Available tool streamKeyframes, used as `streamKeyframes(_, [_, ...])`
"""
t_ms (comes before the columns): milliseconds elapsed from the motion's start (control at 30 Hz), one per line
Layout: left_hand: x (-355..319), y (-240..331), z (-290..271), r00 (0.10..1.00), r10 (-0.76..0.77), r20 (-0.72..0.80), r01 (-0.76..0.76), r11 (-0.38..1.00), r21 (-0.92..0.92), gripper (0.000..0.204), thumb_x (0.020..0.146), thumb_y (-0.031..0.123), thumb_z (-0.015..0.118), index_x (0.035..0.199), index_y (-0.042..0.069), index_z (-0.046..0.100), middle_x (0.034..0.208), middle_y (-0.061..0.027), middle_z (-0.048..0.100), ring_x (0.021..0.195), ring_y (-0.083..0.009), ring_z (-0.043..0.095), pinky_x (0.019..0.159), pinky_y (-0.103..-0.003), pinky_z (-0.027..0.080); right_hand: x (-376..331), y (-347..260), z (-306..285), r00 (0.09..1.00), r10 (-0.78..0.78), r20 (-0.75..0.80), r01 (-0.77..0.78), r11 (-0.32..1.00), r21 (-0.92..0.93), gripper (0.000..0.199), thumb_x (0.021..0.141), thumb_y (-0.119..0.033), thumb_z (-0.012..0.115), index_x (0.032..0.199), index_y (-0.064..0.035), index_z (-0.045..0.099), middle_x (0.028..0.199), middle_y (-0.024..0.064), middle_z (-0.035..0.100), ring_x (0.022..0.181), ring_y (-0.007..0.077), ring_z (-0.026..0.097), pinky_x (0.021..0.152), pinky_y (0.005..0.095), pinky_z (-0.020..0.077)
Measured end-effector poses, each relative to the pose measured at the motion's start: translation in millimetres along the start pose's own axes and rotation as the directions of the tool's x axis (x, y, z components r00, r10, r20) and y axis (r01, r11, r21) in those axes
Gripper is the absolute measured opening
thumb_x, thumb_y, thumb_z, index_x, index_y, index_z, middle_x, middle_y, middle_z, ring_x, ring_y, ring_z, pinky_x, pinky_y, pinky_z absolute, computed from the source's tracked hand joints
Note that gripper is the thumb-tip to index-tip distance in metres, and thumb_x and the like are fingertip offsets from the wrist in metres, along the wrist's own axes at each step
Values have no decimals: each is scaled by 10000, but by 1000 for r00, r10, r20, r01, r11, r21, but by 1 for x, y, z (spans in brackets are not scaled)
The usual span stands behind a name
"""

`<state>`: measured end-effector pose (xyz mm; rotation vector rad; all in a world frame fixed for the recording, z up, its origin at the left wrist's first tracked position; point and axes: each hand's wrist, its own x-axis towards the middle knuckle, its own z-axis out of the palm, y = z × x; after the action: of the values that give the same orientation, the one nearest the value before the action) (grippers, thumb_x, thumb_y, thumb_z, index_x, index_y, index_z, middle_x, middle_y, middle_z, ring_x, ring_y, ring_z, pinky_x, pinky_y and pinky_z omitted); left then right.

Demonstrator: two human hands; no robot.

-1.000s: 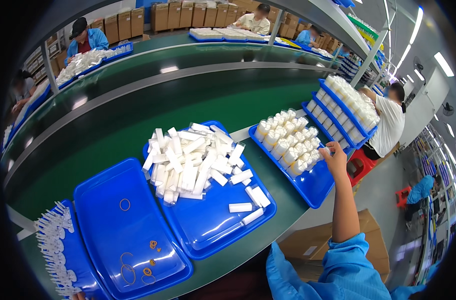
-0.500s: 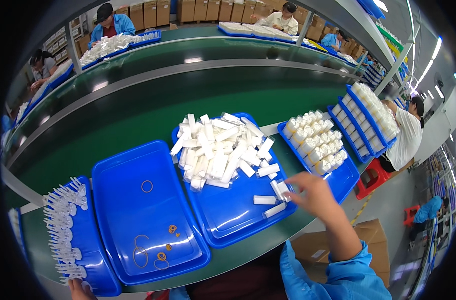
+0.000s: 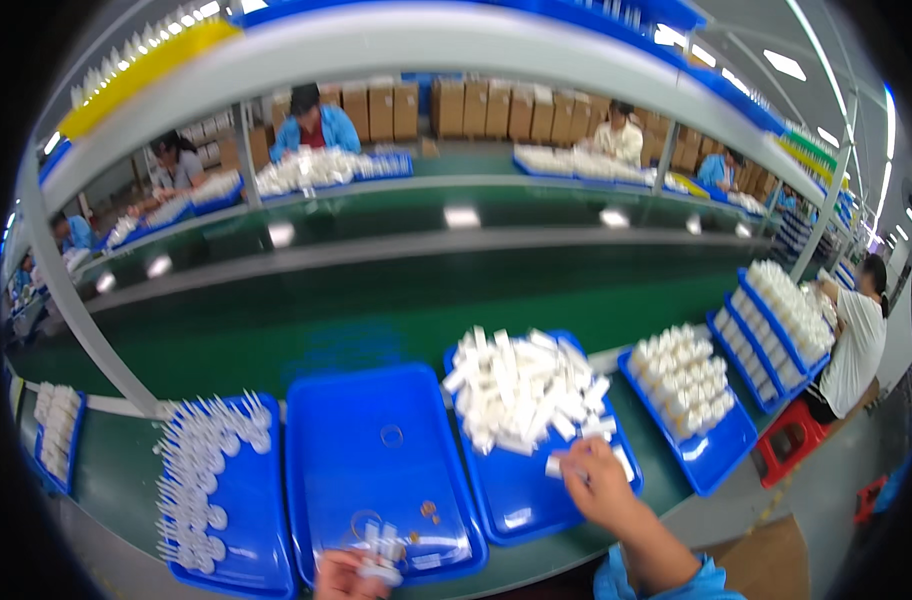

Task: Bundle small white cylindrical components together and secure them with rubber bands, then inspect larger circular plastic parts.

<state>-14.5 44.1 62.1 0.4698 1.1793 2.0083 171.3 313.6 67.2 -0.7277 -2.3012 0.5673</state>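
Low in the view, my left hand (image 3: 344, 575) is closed on a few clear plastic pieces with thin prongs (image 3: 382, 548), over the front of a blue tray (image 3: 376, 440). In that tray lie several tan rubber bands (image 3: 429, 510). To the right, my right hand (image 3: 601, 485) pinches a small white block in clear wrap (image 3: 554, 466), though its fingers partly cover it. This hand is over another blue tray (image 3: 516, 505), just in front of a heap of white wrapped blocks (image 3: 521, 390).
At the left, a blue tray (image 3: 246, 540) carries rows of clear pronged pieces (image 3: 201, 480). Bundled white blocks (image 3: 681, 380) fill a tray at the right, beside stacked full trays (image 3: 776, 330). Metal posts (image 3: 86, 300) frame the green bench. Co-workers sit beyond; a red stool (image 3: 791, 445) stands right.
The view has tilted up. My left hand has come from the left tray to the rubber-band tray with clear pieces in it. My right hand has closed on a white block.
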Motion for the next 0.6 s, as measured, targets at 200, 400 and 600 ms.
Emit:
streamKeyframes(200, [15, -40, 27, 980, -97, 173, 105, 994, -39, 252, 801, -45, 583, 989, 53, 448, 849, -84, 563, 772, -176, 572, 659, -273, 467, -21, -24, 7, 909, 337, 247, -392, 483, 783, 411, 787, -14, 620, 1179, -42, 503, 904, 84, 581, 775, 141, 550, 636, 251, 439])
streamKeyframes(400, [12, -46, 40, 942, -127, 309, 111, 991, 69, 230, 821, -71, 556, 1017, 12, 471, 920, -97, 577, 877, -175, 585, 787, -298, 478, -17, -34, -5, 843, 346, 411, -460, 70, 885, 447, 869, -47, 546, 1287, -61, 389, 944, 36, 571, 763, 79, 501, 644, 213, 378])
streamKeyframes(600, [6, -43, 52, 890, 59, 452, -218, 925, 309, 125, 814, -58, 563, 926, -4, 563, 918, -109, 571, 840, -179, 564, 741, -284, 457, -20, -48, 14, 813, 311, 492, -512, -18, 859, 505, 880, -67, 521, 1347, -85, 328, 951, 51, 567, 856, 110, 536, 722, 237, 412])
